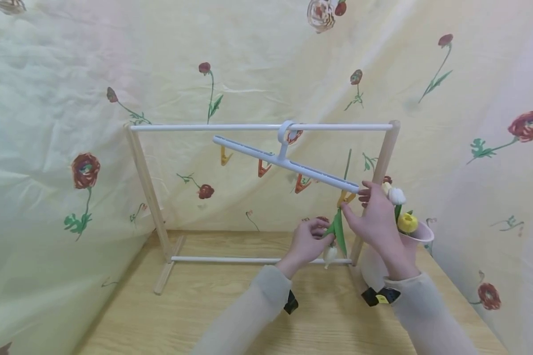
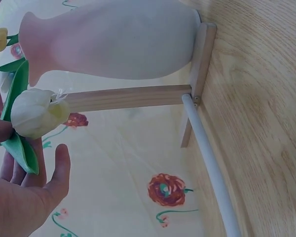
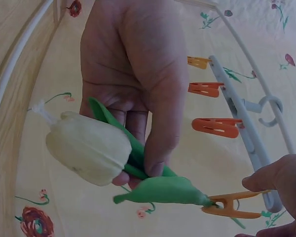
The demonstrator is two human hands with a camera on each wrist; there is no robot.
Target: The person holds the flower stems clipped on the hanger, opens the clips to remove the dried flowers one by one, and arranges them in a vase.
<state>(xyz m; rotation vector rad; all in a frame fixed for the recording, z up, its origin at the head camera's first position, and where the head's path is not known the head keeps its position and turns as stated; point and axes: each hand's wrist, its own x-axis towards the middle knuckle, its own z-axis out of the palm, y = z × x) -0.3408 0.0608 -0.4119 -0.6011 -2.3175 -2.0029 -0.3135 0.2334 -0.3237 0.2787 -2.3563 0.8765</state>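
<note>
Head view: rack [image 1: 213, 127]; tilted hanger [image 1: 248, 151]; vase [image 1: 375, 268], tulips [image 1: 407, 223] remaining; right hand [image 1: 377, 217] (pinching or merely touching, unclear) at the end clip [image 3: 237, 213]; left hand [image 1: 305, 241] pinching an inverted white tulip [image 1: 330, 254] below, seemingly clipped; three other clips [image 3: 215, 127] bare

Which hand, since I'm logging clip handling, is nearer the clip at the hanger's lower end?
Right: the right hand pinches that clip; the left hand is below it, holding the white tulip.
</note>
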